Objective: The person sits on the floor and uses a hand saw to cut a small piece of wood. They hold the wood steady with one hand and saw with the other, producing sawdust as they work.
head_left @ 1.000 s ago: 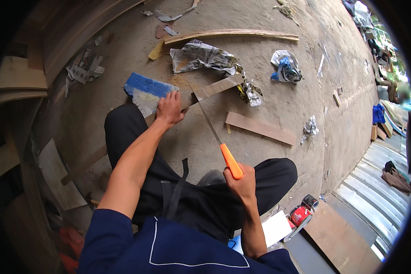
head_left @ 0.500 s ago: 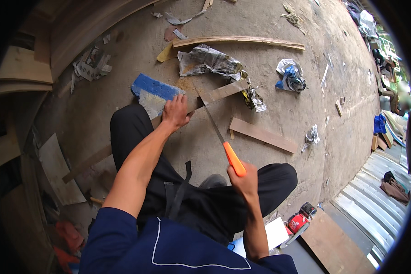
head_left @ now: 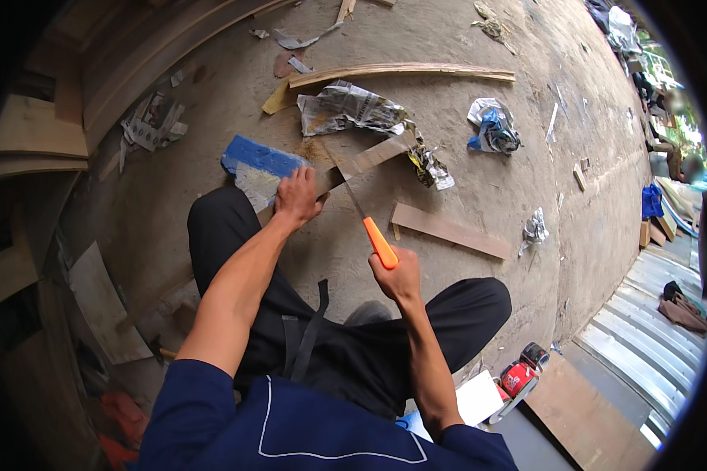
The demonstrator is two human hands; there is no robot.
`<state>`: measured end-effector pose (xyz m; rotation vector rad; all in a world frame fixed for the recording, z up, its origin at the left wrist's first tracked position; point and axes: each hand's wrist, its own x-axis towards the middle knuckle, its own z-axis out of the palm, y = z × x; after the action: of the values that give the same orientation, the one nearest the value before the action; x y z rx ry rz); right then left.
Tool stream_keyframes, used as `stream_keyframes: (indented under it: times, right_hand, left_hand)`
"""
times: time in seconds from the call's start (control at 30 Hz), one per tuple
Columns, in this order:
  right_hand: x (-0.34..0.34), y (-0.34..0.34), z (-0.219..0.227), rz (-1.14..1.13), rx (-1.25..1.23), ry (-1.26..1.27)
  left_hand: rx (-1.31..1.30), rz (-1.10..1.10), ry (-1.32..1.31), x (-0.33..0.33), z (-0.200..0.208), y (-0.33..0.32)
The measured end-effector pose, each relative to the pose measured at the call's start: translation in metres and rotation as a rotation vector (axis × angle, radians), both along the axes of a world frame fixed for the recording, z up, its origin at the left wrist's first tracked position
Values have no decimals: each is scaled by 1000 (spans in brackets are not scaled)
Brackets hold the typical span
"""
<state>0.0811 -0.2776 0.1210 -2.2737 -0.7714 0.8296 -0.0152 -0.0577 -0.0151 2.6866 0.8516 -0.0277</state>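
My right hand (head_left: 397, 275) is closed around the orange handle of a handsaw (head_left: 380, 245). The saw's thin blade slants up and left across a narrow wooden board (head_left: 371, 159). On the part of that board left of the blade, my left hand (head_left: 297, 196) presses down with bent fingers, gripping it. A blue-painted block (head_left: 263, 161) with a bare greyish side lies next to my left hand, seemingly under the board. Pale sawdust is scattered just beyond the cut. The board's right end lies near crumpled newspaper (head_left: 353, 107).
A loose wooden strip (head_left: 451, 231) lies right of the saw, and a long split batten (head_left: 404, 72) lies farther off. Crumpled paper with blue on it (head_left: 494, 125) is at the right. Red tape rolls (head_left: 517, 379) and corrugated metal sheet (head_left: 644, 322) are at lower right.
My right hand has pushed the saw forward, up and slightly left, so its handle is nearer the board. My left hand stays on the board. The whole view has shifted slightly.
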Motion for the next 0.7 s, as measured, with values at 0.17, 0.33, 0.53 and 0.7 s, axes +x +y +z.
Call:
stream_keyframes:
  times: [0.17, 0.33, 0.53, 0.7]
  right_hand:
    - [-7, 1, 7, 13, 114, 2]
    - [-13, -45, 53, -33, 65, 71]
    - [4, 12, 11, 11, 68, -30]
    - [-6, -28, 40, -8, 77, 48]
  left_hand:
    - [19, -22, 17, -7, -6, 3]
    - [13, -31, 0, -5, 3, 1]
    - [-21, 20, -48, 4, 3, 4]
    - [27, 27, -24, 2, 1, 10]
